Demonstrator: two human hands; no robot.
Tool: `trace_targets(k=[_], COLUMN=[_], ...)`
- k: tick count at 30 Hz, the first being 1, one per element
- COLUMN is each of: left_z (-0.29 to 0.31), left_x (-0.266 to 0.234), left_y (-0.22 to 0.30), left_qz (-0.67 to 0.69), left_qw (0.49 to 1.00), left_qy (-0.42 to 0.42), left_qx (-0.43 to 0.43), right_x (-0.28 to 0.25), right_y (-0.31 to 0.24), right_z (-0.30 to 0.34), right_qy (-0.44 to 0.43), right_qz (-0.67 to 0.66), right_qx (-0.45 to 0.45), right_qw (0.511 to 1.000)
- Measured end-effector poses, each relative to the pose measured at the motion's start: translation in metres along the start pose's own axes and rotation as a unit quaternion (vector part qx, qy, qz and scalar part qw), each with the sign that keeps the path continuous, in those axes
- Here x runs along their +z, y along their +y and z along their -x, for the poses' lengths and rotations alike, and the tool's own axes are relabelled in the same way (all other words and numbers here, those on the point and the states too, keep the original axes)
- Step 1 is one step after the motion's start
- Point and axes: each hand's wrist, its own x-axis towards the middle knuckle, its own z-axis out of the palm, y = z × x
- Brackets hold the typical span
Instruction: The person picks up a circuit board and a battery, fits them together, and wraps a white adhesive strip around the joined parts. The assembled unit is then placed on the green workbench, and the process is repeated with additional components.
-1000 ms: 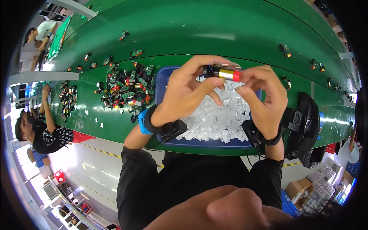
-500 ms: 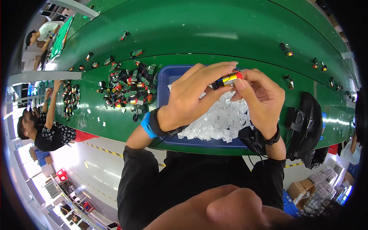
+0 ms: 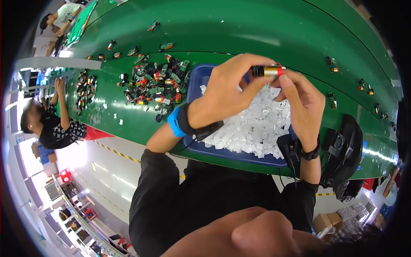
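Battery unit [image 3: 269, 71] pinched: left hand [image 3: 226, 90] on black end, right hand [image 3: 303, 100] on red. I'd guess light, stiff, slick; I'd grip it mid-body.

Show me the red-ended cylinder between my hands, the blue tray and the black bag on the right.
Red-ended cylinder [image 3: 269, 72]: head view, on its shiny middle.
Blue tray [image 3: 196, 79]: head view, on its left rim.
Black bag [image 3: 351, 143]: head view, on its middle.

On the table [image 3: 214, 34], a pile of assemblies [image 3: 156, 83] lies left of a tray [image 3: 195, 81] of scraps [image 3: 257, 124], a bag [image 3: 352, 143] right.
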Motion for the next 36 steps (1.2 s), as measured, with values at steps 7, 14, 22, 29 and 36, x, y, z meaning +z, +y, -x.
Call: trace_targets(k=[7, 14, 22, 29, 36], left_z=[-0.042, 0.011, 0.035, 0.031, -0.008], left_x=[-0.054, -0.166, -0.168, -0.169, -0.079], left_y=[-0.065, -0.11, -0.115, -0.109, 0.015], left_qz=[-0.016, -0.475, -0.45, -0.322, -0.06], left_qw=[0.983, 0.865, 0.856, 0.908, 0.991], left_qy=[0.002, -0.125, -0.14, -0.066, -0.027], left_qx=[-0.185, -0.1, -0.213, -0.259, -0.117], right_x=[-0.008, -0.013, -0.015, -0.013, 0.0], right_y=[-0.013, -0.024, -0.025, -0.021, -0.024], right_z=[-0.004, -0.001, -0.001, 0.0, 0.002], right_qy=[-0.021, -0.034, -0.046, -0.06, -0.016], right_qz=[0.167, 0.182, 0.198, 0.197, 0.126], right_qx=[-0.044, -0.076, -0.093, -0.103, -0.072], right_qw=[0.985, 0.98, 0.975, 0.973, 0.989])
